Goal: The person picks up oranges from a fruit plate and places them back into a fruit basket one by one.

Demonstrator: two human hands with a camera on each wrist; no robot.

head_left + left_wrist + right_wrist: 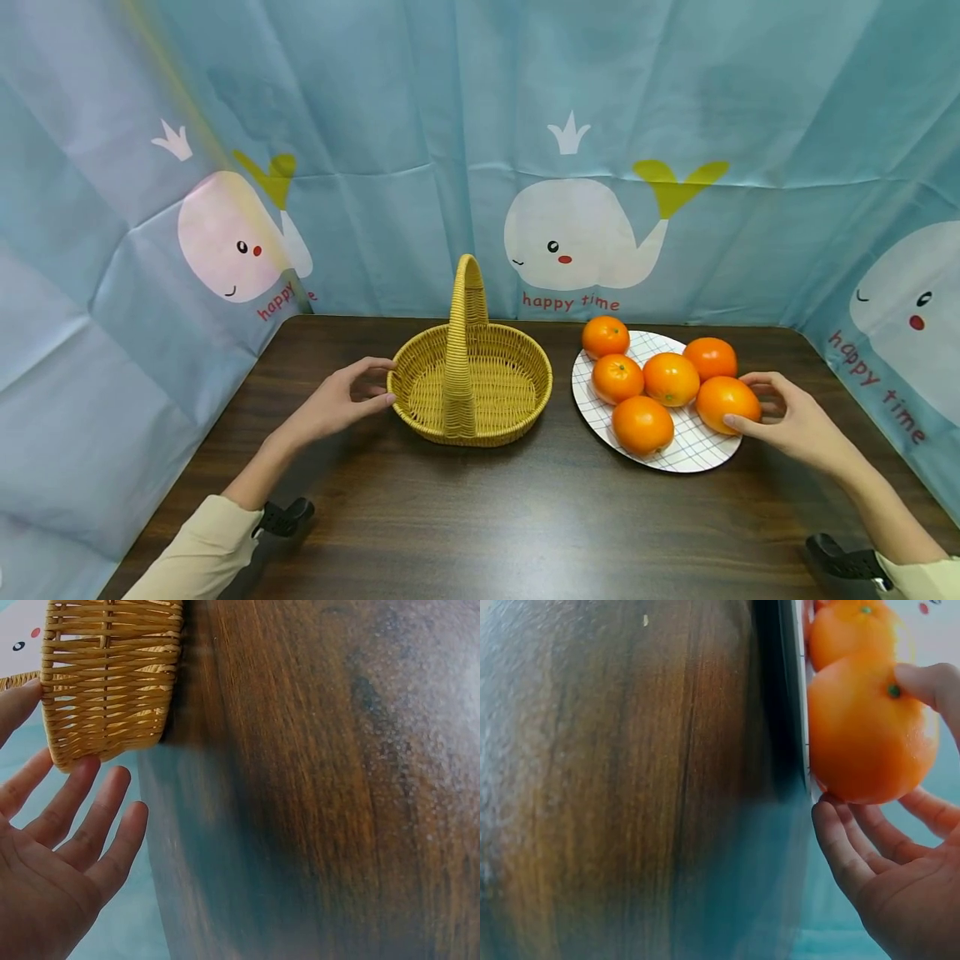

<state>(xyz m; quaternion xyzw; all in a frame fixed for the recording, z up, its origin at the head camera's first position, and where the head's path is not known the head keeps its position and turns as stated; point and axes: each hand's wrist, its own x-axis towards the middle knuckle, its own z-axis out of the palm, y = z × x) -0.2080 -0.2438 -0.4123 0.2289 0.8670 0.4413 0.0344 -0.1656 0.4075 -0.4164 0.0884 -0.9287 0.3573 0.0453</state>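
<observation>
In the head view, a yellow woven basket [510,429] with a tall arched handle stands left of centre. My left hand [341,400] touches the basket's left end, its thumb and fingertips against the rim and its fingers fairly straight. The left wrist view shows the thumb and fingertips at the weave of the basket [109,682]. My right hand [798,421] holds an orange [727,404] at the right side of a plate, thumb on the near side and fingers behind. The right wrist view shows this orange [870,735] between thumb and fingers, close to the plate's edge.
The round white plate [705,457] has a grid pattern and bears several other oranges [642,425]. Both sit on a dark wooden table [480,517]. A light blue curtain [390,233] printed with whales hangs behind and at the sides.
</observation>
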